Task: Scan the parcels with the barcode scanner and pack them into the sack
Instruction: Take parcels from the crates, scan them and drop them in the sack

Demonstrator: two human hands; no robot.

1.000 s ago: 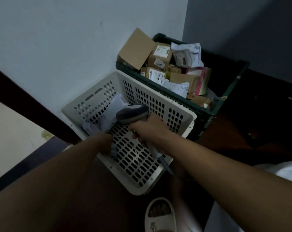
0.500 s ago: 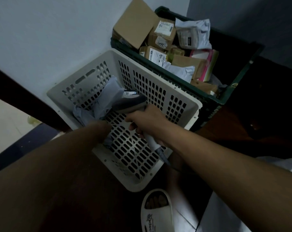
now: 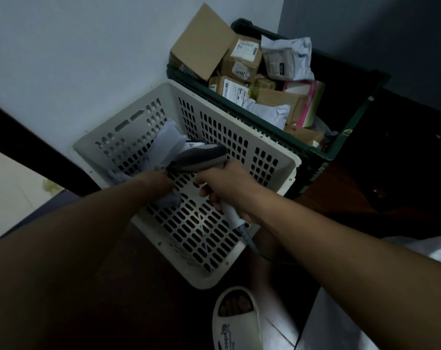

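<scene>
Since a moment ago the left hand (image 3: 161, 179) has drawn the grey mailer (image 3: 167, 145) up higher inside the white basket (image 3: 285, 157), fingers curled round its lower end. Right hand (image 3: 229, 185) grips the barcode scanner (image 3: 201, 157), whose head points left at the mailer, handle running down-right.

Perforated basket (image 3: 277, 157) against wall, crate (image 3: 345, 137) of parcels (image 3: 242, 59) behind it, slipper (image 3: 236, 322) in front.

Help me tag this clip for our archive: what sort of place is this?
Probably an informal parcel-sorting corner indoors, perhaps at a home or small depot. A green crate heaped with labelled parcels, a white basket, and a barcode scanner suggest it.
</scene>
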